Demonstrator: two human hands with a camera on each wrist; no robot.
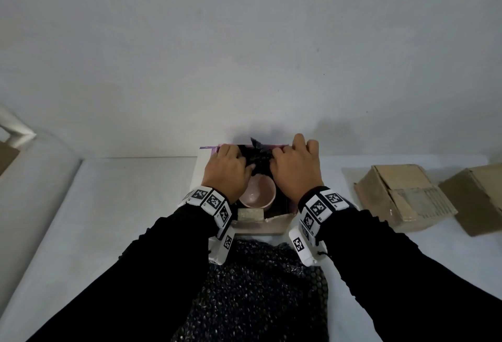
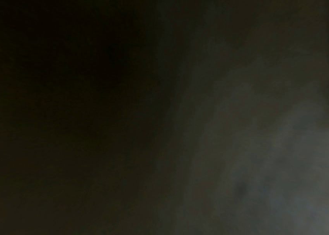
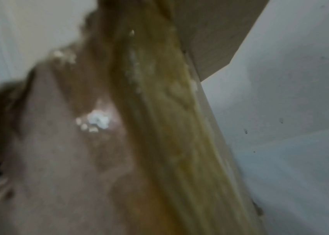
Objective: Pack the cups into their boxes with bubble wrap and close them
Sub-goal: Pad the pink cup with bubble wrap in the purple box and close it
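Note:
An open box (image 1: 260,229) stands on the white table at the centre of the head view. A pink cup (image 1: 258,195) sits upright in its near half. Behind the cup lies a bundle of black bubble wrap (image 1: 259,159). My left hand (image 1: 239,161) curls over the bundle's left side and my right hand (image 1: 282,157) grips its right side, with the outer fingers up at the box's far rim. The fingertips are hidden inside the box. The left wrist view is dark. The right wrist view is filled by a blurred, taped cardboard flap (image 3: 159,127).
A loose sheet of black bubble wrap (image 1: 258,287) lies between my forearms at the table's near edge. Two brown cardboard boxes (image 1: 402,197) (image 1: 478,195) lie at the right. A white wall rises right behind the open box.

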